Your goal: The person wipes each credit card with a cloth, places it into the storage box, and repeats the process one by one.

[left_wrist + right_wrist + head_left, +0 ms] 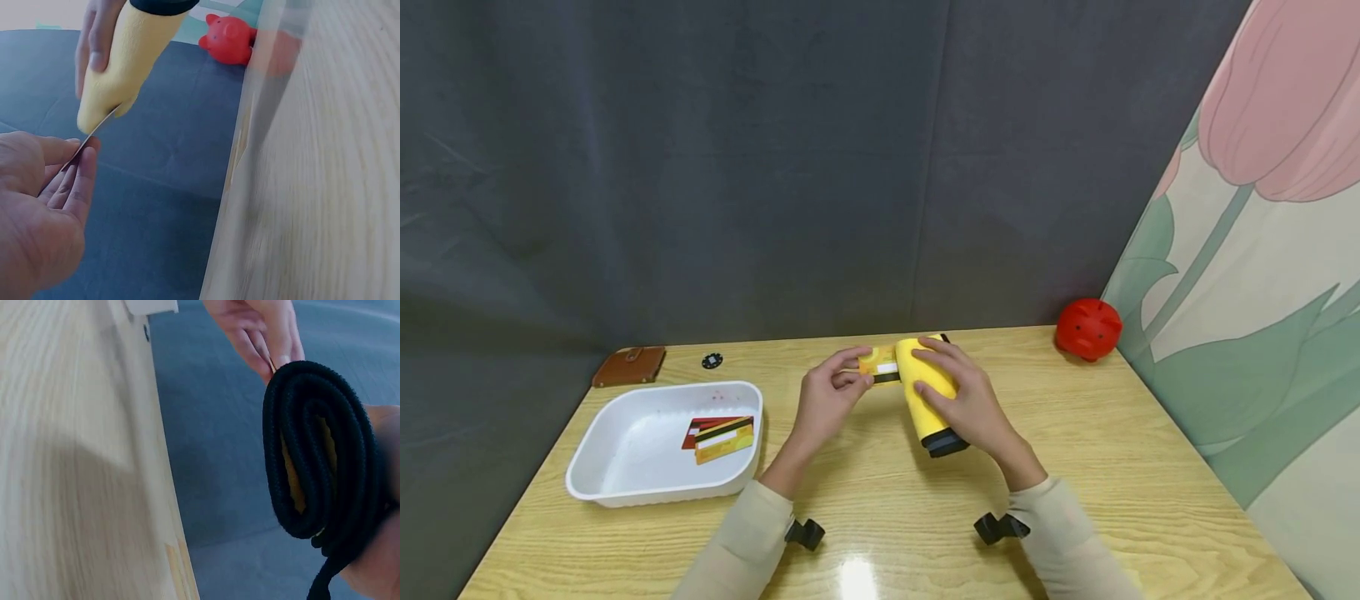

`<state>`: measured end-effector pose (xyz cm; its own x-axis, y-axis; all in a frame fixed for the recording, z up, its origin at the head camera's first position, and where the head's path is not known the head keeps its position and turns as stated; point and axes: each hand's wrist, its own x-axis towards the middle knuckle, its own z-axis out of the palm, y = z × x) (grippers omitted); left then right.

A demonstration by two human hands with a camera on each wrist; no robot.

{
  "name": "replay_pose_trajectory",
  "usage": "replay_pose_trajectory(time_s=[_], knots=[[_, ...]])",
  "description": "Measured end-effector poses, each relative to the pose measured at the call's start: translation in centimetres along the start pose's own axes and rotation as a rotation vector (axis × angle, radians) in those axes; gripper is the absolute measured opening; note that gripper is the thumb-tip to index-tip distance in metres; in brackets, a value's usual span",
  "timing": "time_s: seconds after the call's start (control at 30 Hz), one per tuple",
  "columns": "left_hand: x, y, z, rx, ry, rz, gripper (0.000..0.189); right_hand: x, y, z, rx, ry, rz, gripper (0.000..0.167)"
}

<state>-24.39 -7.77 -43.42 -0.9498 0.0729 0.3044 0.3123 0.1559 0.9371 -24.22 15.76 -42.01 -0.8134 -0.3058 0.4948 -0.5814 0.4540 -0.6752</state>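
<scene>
In the head view my left hand [826,398] pinches a yellow-orange bank card [880,360] with a dark stripe, thumb on one face and fingers behind. The card's far edge meets a rolled yellow cloth [925,402] with black trim. My right hand [967,395] grips this roll from the right side, fingers spread over it. From the left wrist, the card [94,130] appears nearly edge-on against the fold of the cloth [128,62]. The right wrist view looks at the roll's black end [297,447], where several layers wind round each other above the table.
A white plastic tray [625,490] at the left holds yellow and red cards [724,439]. Behind it lie a brown leather wallet [631,367] and a black round chip [712,361]. The red piggy bank [1088,330] stands at the back right, near the tulip-patterned wall [1247,333].
</scene>
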Motion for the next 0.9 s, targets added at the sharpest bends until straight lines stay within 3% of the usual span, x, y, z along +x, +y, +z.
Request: replay_pose_trajectory(time_s=[0.23, 0.43, 0.77, 0.9], knots=[[-0.4, 0.2, 0.5, 0.049, -0.022, 0.028, 0.040, -0.3, -1.6, 1.3, -0.070, -0.073, -0.100, 0.045], [-0.3, 0.5, 0.5, 0.033, -0.015, 0.069, 0.040, -0.4, -2.3, 1.2, -0.107, -0.074, -0.134, 0.045], [-0.5, 1.1, 0.7, -0.003, -0.024, 0.109, 0.036, 0.1, -0.9, -0.6, -0.123, 0.021, -0.075, 0.046], [-0.7, 1.4, 0.8, 0.050, -0.001, 0.139, 0.034, 0.2, 0.4, -1.9, -0.139, 0.085, -0.048, 0.044]])
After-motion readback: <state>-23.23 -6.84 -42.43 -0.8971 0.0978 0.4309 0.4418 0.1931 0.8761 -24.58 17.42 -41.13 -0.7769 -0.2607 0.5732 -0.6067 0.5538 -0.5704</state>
